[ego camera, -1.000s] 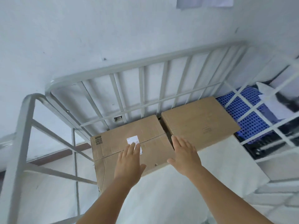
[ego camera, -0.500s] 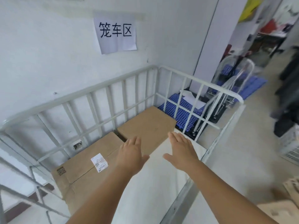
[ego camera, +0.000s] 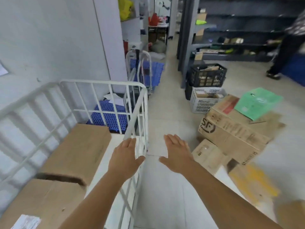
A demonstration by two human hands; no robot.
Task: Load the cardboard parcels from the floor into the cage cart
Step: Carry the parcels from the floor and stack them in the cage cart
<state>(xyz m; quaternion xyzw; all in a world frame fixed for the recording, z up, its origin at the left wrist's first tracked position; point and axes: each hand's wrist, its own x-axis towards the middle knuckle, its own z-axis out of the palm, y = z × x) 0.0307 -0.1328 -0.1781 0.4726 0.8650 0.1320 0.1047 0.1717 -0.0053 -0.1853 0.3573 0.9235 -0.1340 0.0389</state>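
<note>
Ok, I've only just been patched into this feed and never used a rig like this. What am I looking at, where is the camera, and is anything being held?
There is no machine here: a person wears one wide camera on the head, looking forward and down, so you see their own two bare arms. The left hand and right hand are both open with straight fingers and hold nothing. On the left is the white cage cart, with two cardboard parcels inside: a far one and a near one with a white label. On the floor to the right lies the pile waiting to be loaded: a long SF-marked box, a small box in front of it, and a green box on top. Behind them stand a black crate and a white crate.
</note>
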